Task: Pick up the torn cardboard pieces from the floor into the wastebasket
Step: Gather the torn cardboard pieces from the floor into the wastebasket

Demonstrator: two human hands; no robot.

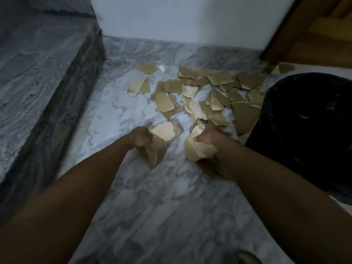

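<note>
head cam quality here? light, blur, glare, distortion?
Head view: dim overall, with brighter light on the marble floor near the cardboard pieces; small glare spot by the far pieces; motion blur on the left hand and right hand; wide-angle bending of edges; the black-lined wastebasket is nearly featureless.

Torn cardboard pieces lie scattered on the floor before the far wall — the wastebasket just right of them, a raised step well left, a door behind the wastebasket.
</note>
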